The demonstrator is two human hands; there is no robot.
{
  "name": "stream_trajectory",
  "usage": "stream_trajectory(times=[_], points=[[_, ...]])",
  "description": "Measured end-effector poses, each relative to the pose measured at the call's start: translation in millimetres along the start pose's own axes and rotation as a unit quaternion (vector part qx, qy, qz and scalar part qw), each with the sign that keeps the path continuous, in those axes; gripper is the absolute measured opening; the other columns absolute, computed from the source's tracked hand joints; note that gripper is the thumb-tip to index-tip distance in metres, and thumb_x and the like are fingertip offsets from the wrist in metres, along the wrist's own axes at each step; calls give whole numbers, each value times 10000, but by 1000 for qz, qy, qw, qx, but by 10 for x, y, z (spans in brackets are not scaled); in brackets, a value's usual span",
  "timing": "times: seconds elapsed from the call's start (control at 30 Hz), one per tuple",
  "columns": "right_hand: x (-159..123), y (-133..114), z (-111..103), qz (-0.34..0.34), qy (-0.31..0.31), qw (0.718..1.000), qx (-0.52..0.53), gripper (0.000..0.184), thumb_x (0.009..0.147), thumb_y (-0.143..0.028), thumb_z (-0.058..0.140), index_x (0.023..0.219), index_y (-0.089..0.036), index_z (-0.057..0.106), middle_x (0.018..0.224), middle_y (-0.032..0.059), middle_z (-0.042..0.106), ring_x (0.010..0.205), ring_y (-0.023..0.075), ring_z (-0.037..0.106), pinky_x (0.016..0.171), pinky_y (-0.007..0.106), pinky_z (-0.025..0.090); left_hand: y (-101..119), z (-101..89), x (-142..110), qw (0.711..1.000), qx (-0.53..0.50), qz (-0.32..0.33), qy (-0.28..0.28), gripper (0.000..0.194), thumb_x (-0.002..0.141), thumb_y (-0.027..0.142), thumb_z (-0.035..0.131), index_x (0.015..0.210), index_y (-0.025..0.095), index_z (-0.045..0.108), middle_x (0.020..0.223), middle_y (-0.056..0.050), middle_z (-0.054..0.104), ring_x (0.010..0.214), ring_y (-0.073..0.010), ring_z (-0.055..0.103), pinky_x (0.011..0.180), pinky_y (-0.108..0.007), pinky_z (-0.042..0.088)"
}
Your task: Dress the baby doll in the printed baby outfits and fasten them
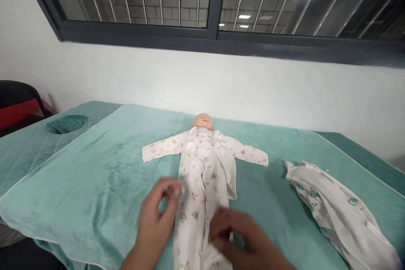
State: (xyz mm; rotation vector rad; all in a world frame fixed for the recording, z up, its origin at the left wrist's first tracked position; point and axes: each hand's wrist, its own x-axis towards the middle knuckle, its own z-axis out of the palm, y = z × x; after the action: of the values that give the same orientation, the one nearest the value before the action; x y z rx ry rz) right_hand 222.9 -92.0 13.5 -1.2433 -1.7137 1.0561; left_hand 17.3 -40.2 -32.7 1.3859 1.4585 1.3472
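A baby doll lies face up, its head toward the wall. It wears a white printed baby outfit, with both sleeves stretched out sideways and the front panels loose over the body. Beside the outfit's left edge is my left hand, thumb and forefinger brought together in a pinch. My right hand is over the lower part of the outfit, its fingers curled in and blurred. Whether either hand has cloth between the fingertips I cannot make out.
Under the doll spreads a green cover on a padded bed with a round hole at left. A second white printed garment lies at right. Behind are a white wall and a barred window; a black and red chair stands left.
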Motion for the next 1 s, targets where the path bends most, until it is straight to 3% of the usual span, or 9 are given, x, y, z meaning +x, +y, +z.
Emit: stream_trajectory(times=[0.1,0.2,0.27,0.4,0.53,0.67,0.77,0.9,1.0], points=[[405,-3,-186,-37,55,996,-54,204,966,-396,507,918,-239,629,932,33,663,853,188,626,756,324,520,98,398,679,997,74,34,-11,373,807,456,652,1103,231,630,1075,-67,657,902,-224,621,767,-350,495],[927,242,-305,-78,245,935,-242,300,906,-409,556,1152,-240,582,1203,109,613,1159,294,536,930,433,462,81,659,1132,994,102,1,-43,397,776,405,652,1112,197,622,906,-38,641,756,-191,588,728,-333,454],[1204,478,-360,-19,285,914,-288,357,888,-433,548,1178,-225,570,1182,118,623,1108,311,556,882,443,466,18,683,1271,997,41,-16,-60,338,763,326,639,1074,194,642,778,2,604,708,-173,565,713,-312,438],[1381,801,-549,68,270,937,-213,317,893,-516,494,974,-234,614,743,18,632,689,213,571,652,334,445,-142,423,1389,976,-207,-67,-17,406,715,340,702,1087,190,637,798,16,617,718,-154,583,664,-266,445],[1200,947,-992,82,332,926,-161,345,843,-534,528,962,-235,653,834,31,693,742,209,599,674,312,446,-319,41,1566,945,-308,-97,58,613,581,334,834,1143,184,640,832,11,614,689,-129,577,636,-252,456],[915,1238,-1479,154,397,872,-242,383,772,-505,560,975,-203,677,765,52,684,704,228,606,638,319,426,-508,-121,1641,952,-285,-91,59,674,587,310,834,1216,199,617,941,-17,626,754,-142,594,684,-273,479],[738,1436,-1595,229,356,836,-349,347,803,-446,518,984,-189,666,741,69,663,673,250,600,622,351,419,-572,-85,1523,978,-139,-55,143,525,723,245,695,1233,214,572,1016,-41,609,847,-178,601,786,-335,507],[757,1344,-1313,81,371,811,-446,286,864,-328,453,1012,-173,643,1041,155,635,966,307,599,847,438,457,-466,102,1370,958,145,145,201,422,832,123,473,1249,174,520,1224,-132,557,1190,-319,504,1033,-517,408],[1040,1042,-899,-91,315,880,-344,239,927,-303,419,1025,-199,610,1074,141,611,1068,294,561,964,457,436,-298,360,1428,942,216,232,109,328,866,170,494,1181,188,586,1229,-109,607,1211,-286,520,1081,-433,392]])
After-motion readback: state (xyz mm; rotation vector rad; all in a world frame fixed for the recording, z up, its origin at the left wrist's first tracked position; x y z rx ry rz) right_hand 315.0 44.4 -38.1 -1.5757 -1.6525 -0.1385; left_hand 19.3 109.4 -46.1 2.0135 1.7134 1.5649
